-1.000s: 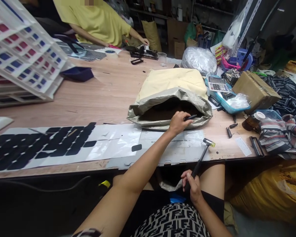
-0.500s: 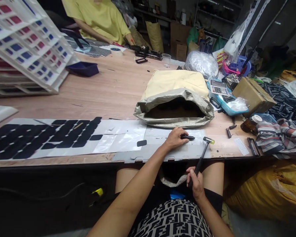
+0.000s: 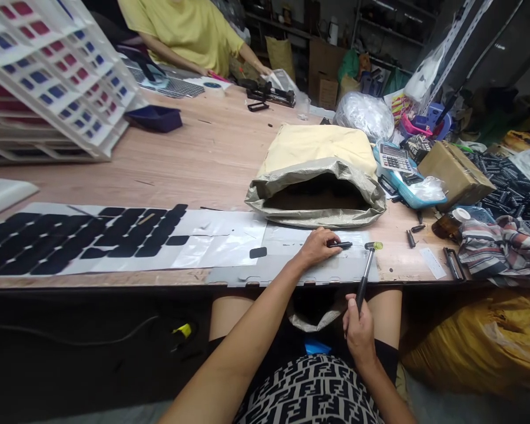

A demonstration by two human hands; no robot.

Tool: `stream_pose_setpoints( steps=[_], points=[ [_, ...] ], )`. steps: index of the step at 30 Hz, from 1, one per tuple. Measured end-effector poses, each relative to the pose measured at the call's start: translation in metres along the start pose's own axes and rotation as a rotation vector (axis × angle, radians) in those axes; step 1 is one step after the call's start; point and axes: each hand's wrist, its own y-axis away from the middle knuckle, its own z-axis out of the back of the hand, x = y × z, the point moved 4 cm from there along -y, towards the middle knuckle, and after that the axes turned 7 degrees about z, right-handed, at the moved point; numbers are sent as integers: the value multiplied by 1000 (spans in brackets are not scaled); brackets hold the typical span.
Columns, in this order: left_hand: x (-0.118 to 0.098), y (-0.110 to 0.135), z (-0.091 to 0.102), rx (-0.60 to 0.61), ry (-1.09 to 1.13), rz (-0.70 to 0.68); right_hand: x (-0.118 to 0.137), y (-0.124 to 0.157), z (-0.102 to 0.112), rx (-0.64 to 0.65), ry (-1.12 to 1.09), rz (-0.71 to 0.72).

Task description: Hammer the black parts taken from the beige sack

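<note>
My left hand is closed on a small, slim black piece that lies on the grey board by the table's front edge; its exact kind is too small to make out. In my right hand is a small mallet, gripped by its black handle, with its yellow-tipped head just right of the black piece and apart from it. Behind both hands a cream sack lies with its dark mouth facing me. Left of my left hand, one black rounded strip rests on a white sheet.
Rows of black pads cover the sheet's left part. A white crate and dark blue tray stand at far left. To the right are a calculator, cardboard box and jar. Opposite sits a person in yellow.
My right hand has shifted slightly right, and the mallet has turned a little. My left hand still holds the black piece. The person opposite now reaches to a clear plastic bag.
</note>
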Motion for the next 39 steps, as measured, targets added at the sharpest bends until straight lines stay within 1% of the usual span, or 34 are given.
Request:
stream_pose_setpoints(
  steps=[3,6,10,17,24,29,31,33,36,39],
  points=[
    [2,0,-1,-12,13,-1,16,-1,0,44,63,29],
    [3,-1,-1,-26,8,-18,23,0,-2,94,119,46],
    [3,-2,-1,-27,14,-48,18,0,-6,132,166,82],
    [3,-2,-1,-13,-13,-51,15,-2,-9,139,199,103],
    [-1,-2,0,-23,-49,-43,13,0,-13,184,165,106],
    [-1,-3,0,-10,-60,-43,10,-1,-14,186,154,97],
    [-1,-2,0,-10,-52,-40,9,-2,-11,160,135,78],
    [-1,-1,0,-8,-40,-29,6,-4,-6,98,85,39],
    [-2,-2,1,-3,-35,-9,-3,-9,3,-19,-54,-51],
    [-4,-4,3,9,-29,-7,-13,-15,9,-123,-212,-102]
  ],
)
